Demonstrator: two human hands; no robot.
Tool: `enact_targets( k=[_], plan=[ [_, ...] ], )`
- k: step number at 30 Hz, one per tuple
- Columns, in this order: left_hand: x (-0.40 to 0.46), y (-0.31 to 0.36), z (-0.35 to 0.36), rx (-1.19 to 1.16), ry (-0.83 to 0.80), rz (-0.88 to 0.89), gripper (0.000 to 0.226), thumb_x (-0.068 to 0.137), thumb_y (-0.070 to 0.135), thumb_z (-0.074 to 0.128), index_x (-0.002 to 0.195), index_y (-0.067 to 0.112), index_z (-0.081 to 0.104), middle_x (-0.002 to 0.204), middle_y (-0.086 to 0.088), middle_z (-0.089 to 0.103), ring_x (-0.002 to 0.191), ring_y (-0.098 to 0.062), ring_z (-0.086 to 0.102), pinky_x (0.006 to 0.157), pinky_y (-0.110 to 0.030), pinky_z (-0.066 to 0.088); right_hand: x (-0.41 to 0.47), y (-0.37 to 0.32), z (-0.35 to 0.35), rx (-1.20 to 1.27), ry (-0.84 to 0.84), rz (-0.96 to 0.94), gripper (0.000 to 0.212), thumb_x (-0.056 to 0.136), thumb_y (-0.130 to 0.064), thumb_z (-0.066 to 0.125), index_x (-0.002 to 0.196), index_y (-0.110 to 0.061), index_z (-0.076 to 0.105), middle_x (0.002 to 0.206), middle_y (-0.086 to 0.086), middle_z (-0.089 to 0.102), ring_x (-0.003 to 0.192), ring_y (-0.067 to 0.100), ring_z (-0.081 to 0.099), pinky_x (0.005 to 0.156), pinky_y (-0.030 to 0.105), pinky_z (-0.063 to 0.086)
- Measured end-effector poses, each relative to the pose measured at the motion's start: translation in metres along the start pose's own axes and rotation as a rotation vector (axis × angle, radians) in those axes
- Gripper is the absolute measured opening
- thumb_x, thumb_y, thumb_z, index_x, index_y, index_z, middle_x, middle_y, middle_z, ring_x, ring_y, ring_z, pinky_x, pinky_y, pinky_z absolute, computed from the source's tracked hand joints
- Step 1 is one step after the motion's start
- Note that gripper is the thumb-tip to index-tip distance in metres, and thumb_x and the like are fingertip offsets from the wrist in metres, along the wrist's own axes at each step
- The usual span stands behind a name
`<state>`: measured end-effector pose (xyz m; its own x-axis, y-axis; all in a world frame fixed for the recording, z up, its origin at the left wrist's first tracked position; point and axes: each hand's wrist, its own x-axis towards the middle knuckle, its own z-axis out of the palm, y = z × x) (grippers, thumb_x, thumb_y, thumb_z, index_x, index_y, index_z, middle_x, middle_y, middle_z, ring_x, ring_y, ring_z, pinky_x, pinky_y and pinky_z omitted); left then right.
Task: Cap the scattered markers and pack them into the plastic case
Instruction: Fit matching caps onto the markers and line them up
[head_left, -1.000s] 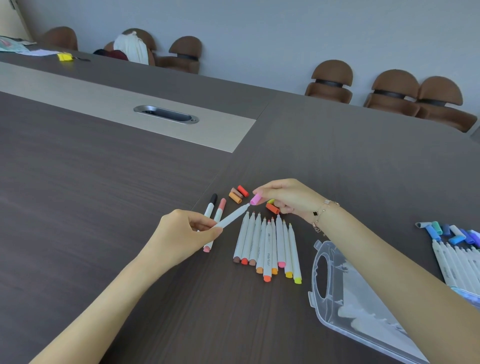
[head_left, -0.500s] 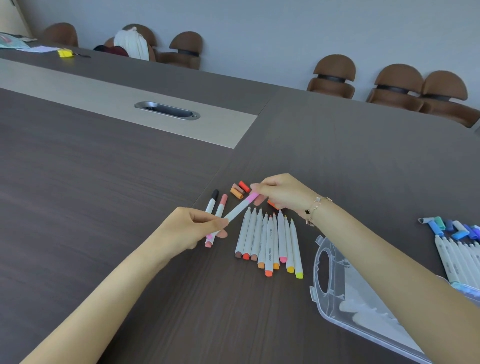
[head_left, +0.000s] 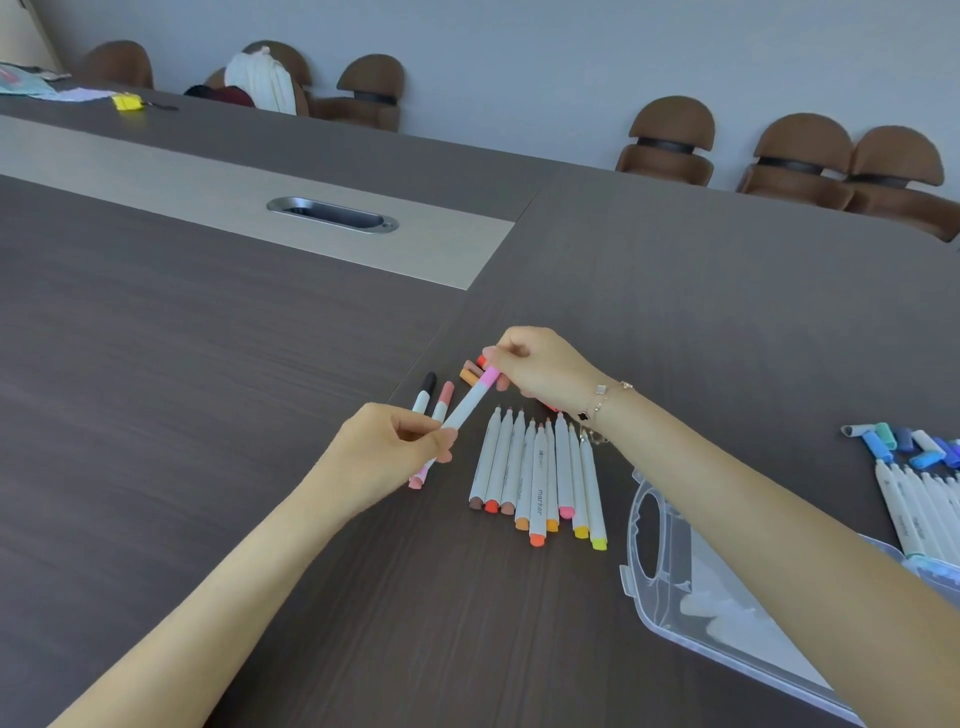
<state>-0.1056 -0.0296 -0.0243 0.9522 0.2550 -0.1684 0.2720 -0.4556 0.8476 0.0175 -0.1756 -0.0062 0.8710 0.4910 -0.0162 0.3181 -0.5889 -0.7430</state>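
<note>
Head view: left hand (head_left: 387, 457) pinches pink marker (head_left: 464, 410) mid-barrel, held above table (head_left: 208, 389). Right hand (head_left: 540, 371) fingers curl on its pink cap (head_left: 488, 376). Step: capping, cap looks seated. Next, by judgement: lay it beside 2 capped markers (head_left: 434, 402). Uncapped row (head_left: 537, 475) waits; plastic case (head_left: 691, 597) lies open, near right.

Head view: forward-down, close over table (head_left: 208, 415).

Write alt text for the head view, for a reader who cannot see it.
Two hands hold one white marker above a dark table: the left hand grips its barrel, the right hand pinches its pink cap. A row of uncapped markers lies beside a clear plastic case.
</note>
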Motion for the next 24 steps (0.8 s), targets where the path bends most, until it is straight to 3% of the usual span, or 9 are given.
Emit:
enact_targets(
  k=[3, 6, 9, 13, 17, 21, 24],
  plan=[
    [0.003, -0.001, 0.012, 0.234, 0.168, 0.052, 0.017, 0.087, 0.032, 0.063, 0.083, 0.019, 0.073, 0.074, 0.002, 0.069, 0.057, -0.012, 0.064, 0.050, -0.014, 0.048, 0.003, 0.012, -0.011, -0.166, 0.060, -0.070, 0.022, 0.097, -0.023, 0.047, 0.102, -0.010, 0.065, 0.083, -0.010, 0.060, 0.078, 0.002, 0.058, 0.062, 0.006, 0.036],
    [0.007, -0.006, 0.024, 0.381, 0.237, 0.073, 0.022, 0.087, 0.031, 0.062, 0.091, 0.011, 0.070, 0.086, -0.005, 0.064, 0.071, -0.023, 0.063, 0.061, -0.031, 0.053, 0.003, 0.034, -0.026, -0.191, 0.160, -0.027, 0.023, 0.095, -0.018, 0.045, 0.099, -0.015, 0.068, 0.091, -0.008, 0.062, 0.088, 0.008, 0.058, 0.068, 0.013, 0.039],
    [0.010, -0.009, 0.027, 0.460, 0.287, 0.158, 0.027, 0.085, 0.035, 0.064, 0.103, 0.015, 0.059, 0.095, 0.001, 0.051, 0.075, -0.015, 0.055, 0.063, -0.024, 0.047, -0.002, 0.051, -0.042, -0.249, 0.167, 0.029, 0.028, 0.095, -0.013, 0.042, 0.097, -0.014, 0.070, 0.095, -0.007, 0.062, 0.088, 0.007, 0.055, 0.071, 0.014, 0.038],
    [0.010, 0.002, 0.034, 0.491, 0.178, 0.202, 0.015, 0.084, 0.035, 0.062, 0.086, 0.022, 0.056, 0.081, 0.008, 0.053, 0.069, -0.012, 0.059, 0.060, -0.024, 0.051, -0.007, 0.065, -0.055, -0.312, 0.184, 0.073, 0.029, 0.096, -0.013, 0.041, 0.101, -0.012, 0.070, 0.105, -0.001, 0.065, 0.091, 0.007, 0.053, 0.079, 0.018, 0.037],
    [0.016, 0.010, 0.045, 0.574, 0.069, 0.182, 0.012, 0.087, 0.032, 0.057, 0.086, 0.020, 0.057, 0.081, 0.007, 0.056, 0.066, -0.008, 0.056, 0.059, -0.018, 0.047, -0.008, 0.073, -0.057, -0.338, 0.171, 0.076, 0.027, 0.097, -0.015, 0.043, 0.102, -0.015, 0.070, 0.110, -0.001, 0.065, 0.092, 0.005, 0.052, 0.076, 0.015, 0.037],
    [0.016, 0.012, 0.049, 0.717, 0.098, 0.144, 0.017, 0.091, 0.033, 0.050, 0.088, 0.017, 0.054, 0.073, 0.008, 0.046, 0.057, -0.006, 0.045, 0.048, -0.015, 0.034, -0.004, 0.077, -0.055, -0.346, 0.142, 0.030, 0.022, 0.095, -0.016, 0.048, 0.100, -0.020, 0.069, 0.104, -0.004, 0.065, 0.088, 0.003, 0.054, 0.065, 0.005, 0.034],
    [0.013, 0.013, 0.049, 0.800, 0.104, 0.118, 0.017, 0.092, 0.035, 0.048, 0.085, 0.019, 0.050, 0.068, 0.008, 0.044, 0.053, -0.006, 0.043, 0.046, -0.015, 0.032, -0.001, 0.072, -0.053, -0.390, 0.055, -0.020, 0.016, 0.091, -0.016, 0.055, 0.098, -0.022, 0.069, 0.094, -0.006, 0.063, 0.080, 0.003, 0.054, 0.064, 0.012, 0.035]
  ],
)
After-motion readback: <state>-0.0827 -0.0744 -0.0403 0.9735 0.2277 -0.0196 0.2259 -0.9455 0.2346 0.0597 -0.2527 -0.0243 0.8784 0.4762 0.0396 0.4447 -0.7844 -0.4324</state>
